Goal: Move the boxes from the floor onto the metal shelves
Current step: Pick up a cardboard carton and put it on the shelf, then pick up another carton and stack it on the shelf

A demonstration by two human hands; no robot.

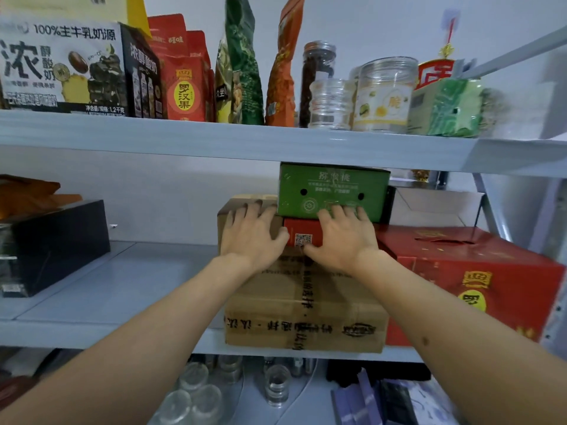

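1. At the far left of the middle shelf (101, 283), a black box (52, 246) sits on the grey metal surface, with an orange bag (27, 194) behind it.
2. Above, on the upper shelf (214, 139), a white yoghurt carton (64, 65) stands at the left, followed by red pouches (181, 78), a green pouch (242, 65), an orange pouch (282, 69), clear plastic jars (383, 93) and a green pack (448, 108) at the right.
3. The left hand (251, 237) lies flat and open, fingers spread, palm pressed on a small brown cardboard box (236, 207) that stands at the back of the shelf; it grips nothing.
4. Below and in front of the hands, a large taped cardboard box (306, 311) rests on the middle shelf, its front edge at the shelf's lip.
5. On top of it sits a small red box (303, 237) with a QR code, and a green box (331, 188) is stacked on that, its top just under the upper shelf.
6. The right hand (343, 237) is also open and spread, fingertips on the lower front of the green box, palm over the red box.
7. To the right, touching the taped box, a big red carton (472, 280) stands on the same shelf, with a white box (435, 207) behind it.
8. Beneath the shelf, clear cups (199, 394) stand on the lower level.
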